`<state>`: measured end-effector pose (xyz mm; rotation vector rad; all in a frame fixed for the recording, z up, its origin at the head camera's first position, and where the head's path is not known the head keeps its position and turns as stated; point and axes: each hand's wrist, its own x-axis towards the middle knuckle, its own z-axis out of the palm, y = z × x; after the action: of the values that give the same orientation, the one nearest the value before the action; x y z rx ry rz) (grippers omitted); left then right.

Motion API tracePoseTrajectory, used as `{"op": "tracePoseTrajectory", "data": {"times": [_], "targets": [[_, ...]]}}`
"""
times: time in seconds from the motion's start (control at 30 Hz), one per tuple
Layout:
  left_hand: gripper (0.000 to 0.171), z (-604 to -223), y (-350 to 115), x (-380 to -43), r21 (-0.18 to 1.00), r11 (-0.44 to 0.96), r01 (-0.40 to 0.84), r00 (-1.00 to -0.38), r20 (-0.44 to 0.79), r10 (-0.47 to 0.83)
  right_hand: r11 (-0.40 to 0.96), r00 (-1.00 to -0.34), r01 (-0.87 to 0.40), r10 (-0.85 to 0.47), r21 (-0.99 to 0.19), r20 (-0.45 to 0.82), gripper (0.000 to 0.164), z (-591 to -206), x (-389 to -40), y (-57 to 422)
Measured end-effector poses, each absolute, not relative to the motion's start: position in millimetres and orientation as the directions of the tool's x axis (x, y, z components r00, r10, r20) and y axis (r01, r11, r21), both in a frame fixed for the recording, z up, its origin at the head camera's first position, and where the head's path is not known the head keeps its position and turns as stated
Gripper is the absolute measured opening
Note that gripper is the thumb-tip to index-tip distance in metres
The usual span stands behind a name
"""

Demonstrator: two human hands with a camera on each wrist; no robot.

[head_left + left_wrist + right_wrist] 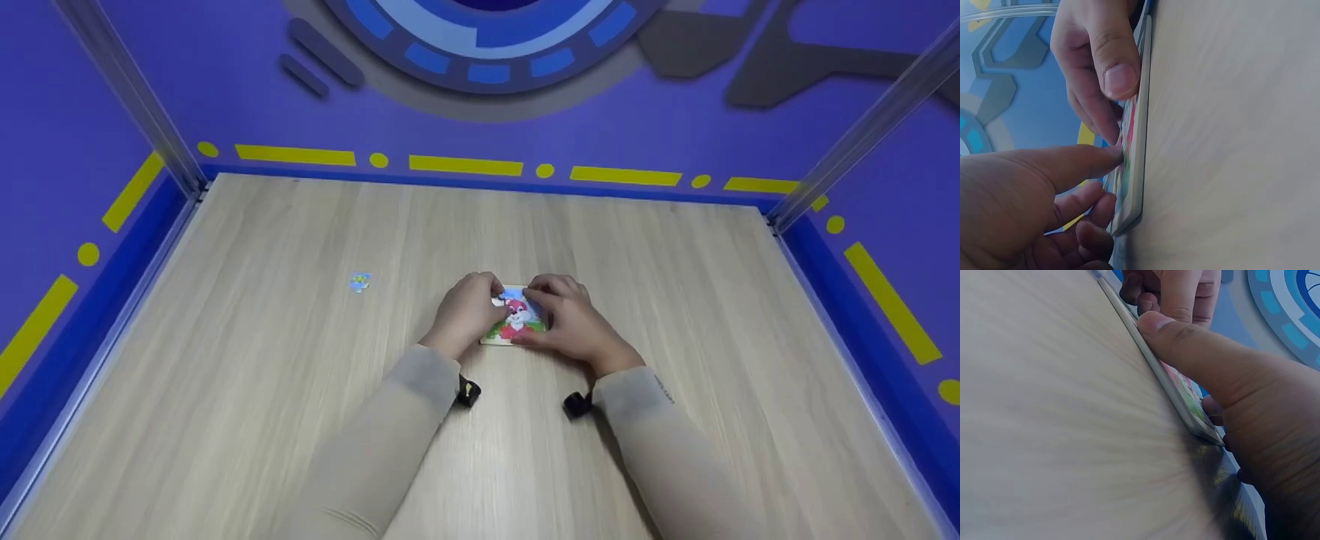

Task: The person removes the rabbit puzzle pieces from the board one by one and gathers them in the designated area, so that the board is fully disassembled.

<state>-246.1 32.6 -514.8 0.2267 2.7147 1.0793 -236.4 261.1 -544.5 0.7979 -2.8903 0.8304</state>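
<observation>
Head view, from the left: a blue-violet wall panel with yellow dashes and dots (45, 150) stands along the left edge of the pale wood-grain table (262, 375), a grey metal post (139, 90) rising at the far left corner. Well in from that edge, nearer the far edge than the near one, lies a small blue jigsaw piece with a yellow-green mark (360, 282), table surface on all its sides and a broad stretch between it and the left hand (466, 306). Near the middle of the table rests a small, thin, pale-rimmed puzzle board (493, 342), well apart from every table edge. Within its rim is a coloured picture of a pink-and-white animal (517, 322) on green and blue. The left hand's fingers are bent at the board's left end, its thumb tip on the picture, so that it holds the board there; whether a piece is under those fingertips I cannot tell. The right hand (577, 319) spans the board's right part, moderately spread, thumb along the near edge and fingers bent at the far right corner, gripping it. A second post (870, 127) marks the table's far right corner.
</observation>
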Motion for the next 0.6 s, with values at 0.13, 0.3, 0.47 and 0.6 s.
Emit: {"op": "tracePoseTrajectory", "data": {"times": [0.13, 0.3, 0.47, 0.6], "targets": [[0.030, -516.6, 35.4, -245.6, 0.683, 0.727, 0.073, -0.970, -0.120, 0.211, 0.723, -0.866, -0.488, -0.473, -0.489, 0.164, 0.084, -544.6, -236.8, 261.4], [0.031, -516.4, 37.7, -244.9, 0.672, 0.738, 0.053, -0.975, -0.125, 0.184, 0.723, -0.869, -0.481, -0.468, -0.496, 0.159, 0.084, -544.5, -236.6, 260.8], [0.031, -514.2, 39.9, -244.9, 0.661, 0.749, 0.036, -0.977, -0.133, 0.164, 0.726, -0.870, -0.480, -0.467, -0.493, 0.160, 0.081, -545.0, -236.8, 260.4], [0.031, -512.9, 40.2, -244.4, 0.660, 0.751, 0.030, -0.978, -0.135, 0.158, 0.731, -0.872, -0.476, -0.464, -0.489, 0.156, 0.082, -544.7, -236.3, 259.7]]}}
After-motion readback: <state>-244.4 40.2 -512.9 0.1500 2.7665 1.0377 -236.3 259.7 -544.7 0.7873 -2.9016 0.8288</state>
